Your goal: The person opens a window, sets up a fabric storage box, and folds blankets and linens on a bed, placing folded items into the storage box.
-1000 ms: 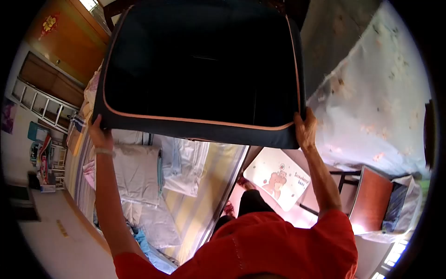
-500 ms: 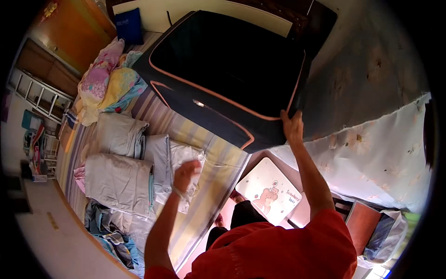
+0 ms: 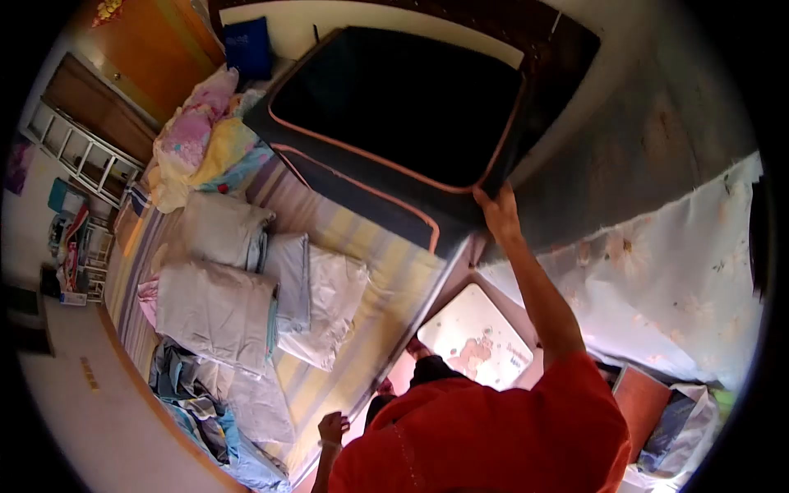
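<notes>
A large dark fabric storage box (image 3: 362, 197) with orange piping and a black top panel stands at the head of the bed. My right hand (image 3: 500, 214) grips its near right corner, fingers at the edge. My left hand (image 3: 333, 427) hangs low beside the bed's edge, fingers curled in, apart from the box, with nothing visible in it. Folded grey sheets (image 3: 218, 312) lie in a pile on the striped bed (image 3: 386, 283). Next to them is a flat pale packet or folded cloth (image 3: 333, 304).
A low white table (image 3: 472, 333) with a bear print stands between bed and curtain (image 3: 649, 279). Rumpled floral bedding (image 3: 193, 148) and a blue bag (image 3: 248, 48) lie at the far left. Bluish crumpled cloth (image 3: 214, 435) lies at the bed's near end.
My left hand has dropped from above the pale packet to the bed's near edge. My right hand stays on the box corner, and the box appears shifted slightly left at that corner.
</notes>
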### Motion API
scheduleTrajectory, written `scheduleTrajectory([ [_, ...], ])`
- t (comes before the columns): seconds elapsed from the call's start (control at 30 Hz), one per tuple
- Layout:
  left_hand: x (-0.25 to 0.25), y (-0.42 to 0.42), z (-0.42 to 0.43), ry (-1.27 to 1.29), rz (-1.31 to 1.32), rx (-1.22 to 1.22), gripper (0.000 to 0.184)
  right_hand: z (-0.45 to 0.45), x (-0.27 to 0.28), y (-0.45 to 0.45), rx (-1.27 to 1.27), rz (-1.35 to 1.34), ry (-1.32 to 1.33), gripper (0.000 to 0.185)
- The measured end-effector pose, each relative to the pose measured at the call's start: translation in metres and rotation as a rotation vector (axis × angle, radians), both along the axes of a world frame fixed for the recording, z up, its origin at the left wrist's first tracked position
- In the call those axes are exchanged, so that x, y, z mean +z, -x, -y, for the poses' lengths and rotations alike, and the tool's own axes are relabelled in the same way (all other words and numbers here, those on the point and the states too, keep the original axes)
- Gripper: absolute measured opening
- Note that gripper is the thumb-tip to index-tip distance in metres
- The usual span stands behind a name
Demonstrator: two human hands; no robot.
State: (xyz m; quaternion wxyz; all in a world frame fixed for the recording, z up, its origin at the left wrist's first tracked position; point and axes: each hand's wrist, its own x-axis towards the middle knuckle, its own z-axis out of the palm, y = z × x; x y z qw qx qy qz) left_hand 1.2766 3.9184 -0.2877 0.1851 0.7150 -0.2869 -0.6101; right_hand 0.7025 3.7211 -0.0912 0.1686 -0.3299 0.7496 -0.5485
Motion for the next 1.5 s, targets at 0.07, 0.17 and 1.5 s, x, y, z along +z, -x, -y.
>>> scheduleTrajectory([
  [0.07,-0.001,0.008,-0.006,0.054,0.003,-0.135,0.020,0.008,-0.018,0.018,-0.020,0.058,0.059,0.045],
  [0.17,0.010,0.041,0.019,0.559,0.125,-0.722,0.020,0.012,-0.043,0.030,-0.103,-0.017,-0.260,0.044],
  [1.5,-0.092,0.071,-0.235,0.575,0.139,-1.689,0.008,-0.731,-0.619,-0.222,-0.391,0.505,-1.044,0.027],
])
